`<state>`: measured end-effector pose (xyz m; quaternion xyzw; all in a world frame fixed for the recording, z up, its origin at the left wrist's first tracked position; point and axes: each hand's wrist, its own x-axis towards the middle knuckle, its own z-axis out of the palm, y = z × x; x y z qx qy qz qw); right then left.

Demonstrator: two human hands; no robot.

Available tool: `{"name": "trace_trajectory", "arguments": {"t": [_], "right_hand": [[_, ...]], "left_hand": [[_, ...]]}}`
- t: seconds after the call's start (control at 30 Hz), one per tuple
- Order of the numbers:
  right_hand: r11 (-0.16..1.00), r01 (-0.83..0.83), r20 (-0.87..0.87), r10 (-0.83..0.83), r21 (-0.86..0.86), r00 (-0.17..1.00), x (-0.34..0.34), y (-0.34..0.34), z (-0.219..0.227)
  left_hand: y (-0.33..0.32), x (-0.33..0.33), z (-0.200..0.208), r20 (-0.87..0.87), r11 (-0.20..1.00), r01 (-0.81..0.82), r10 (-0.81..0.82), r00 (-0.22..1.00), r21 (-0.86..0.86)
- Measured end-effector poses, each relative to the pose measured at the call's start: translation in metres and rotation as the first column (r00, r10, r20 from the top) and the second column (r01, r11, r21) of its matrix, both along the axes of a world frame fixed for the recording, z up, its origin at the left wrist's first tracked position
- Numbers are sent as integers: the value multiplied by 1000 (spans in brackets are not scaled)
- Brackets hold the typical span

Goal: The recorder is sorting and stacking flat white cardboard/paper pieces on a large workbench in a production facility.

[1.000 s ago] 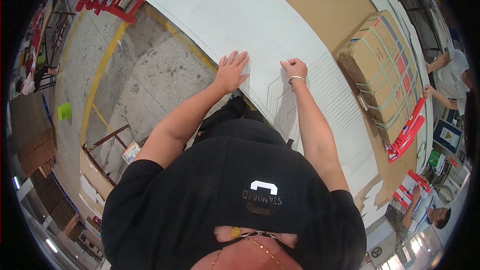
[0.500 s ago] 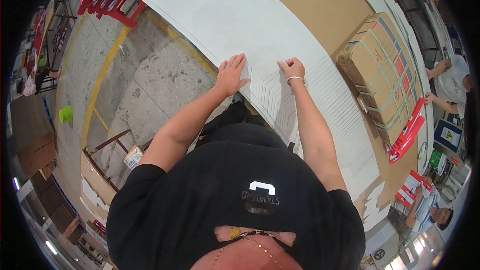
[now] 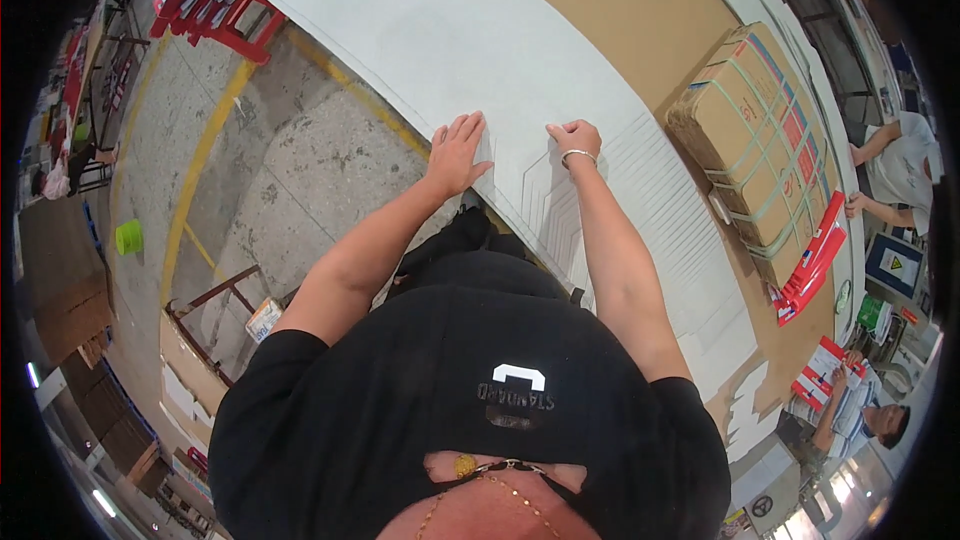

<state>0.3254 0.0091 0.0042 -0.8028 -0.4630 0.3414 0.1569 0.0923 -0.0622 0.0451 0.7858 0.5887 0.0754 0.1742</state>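
the left hand (image 3: 458, 156) and right hand (image 3: 575, 140) are almost where they were, but fewer edges of the white sheets (image 3: 400, 30) show between them. the left lies flat and loose on top. the right is pinched together; i can't tell if it holds a sheet. many sheets lie on one brown board (image 3: 620, 0), near one tied box (image 3: 740, 140).

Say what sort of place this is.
Probably a factory or workshop: the worn floor is marked with yellow lines, a cardboard carton is bound with pale straps, and large white sheets lie in a fanned stack.
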Motion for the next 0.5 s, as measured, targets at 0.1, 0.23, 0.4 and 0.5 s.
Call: {"name": "trace_trajectory", "arguments": {"t": [0.1, 0.23, 0.4, 0.5], "right_hand": [[1000, 12, 0, -12, -23, 1000, -4, 0, 3], [1000, 1, -8, -1, -29, 1000, -6, 1, 8], [974, -157, 69, 147, 162, 987, -9, -2, 5], [872, -295, 191, 237, 391, 953, -12, 2, 0]], "left_hand": [[-1, -2, -1, -4, 1000, -1, 1, 1000, -6], [-2, -2, 0, 2, 1000, -10, 10, 1000, -1], [-5, -2, 5, 129, 994, -79, 69, 989, 70], [-20, 6, 8, 483, 928, -348, 368, 795, -136]]}}
